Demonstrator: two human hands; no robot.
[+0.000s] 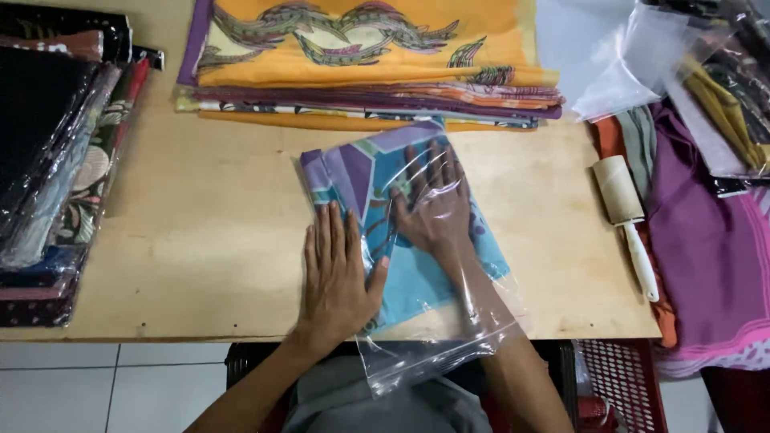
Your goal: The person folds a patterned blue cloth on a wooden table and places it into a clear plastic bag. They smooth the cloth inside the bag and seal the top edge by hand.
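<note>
Nearest, clear bag (pixel 433 345), mouth hanging off table (pixel 200 265) edge toward body, blue-and-purple cloth (pixel 361 172) partly inside. Far left of both hands, wrapped dark cloths (pixel 48 160), stacked. Left hand (pixel 337 273) flat, fingers spread, pressing on bag's outside over cloth's near left part, gripping nothing. Just right of it, touching at thumb, right hand (pixel 433 210) inside bag up to forearm, open palm down on cloth, fingers extended under plastic. Beyond fingertips, orange patterned pile (pixel 361 56), folded, edge just past cloth's far corner. Right of right hand, well apart, lint roller (pixel 627 216), white handle pointing toward body. Further right, purple fabric (pixel 706 240) and more bags (pixel 642 56).
</note>
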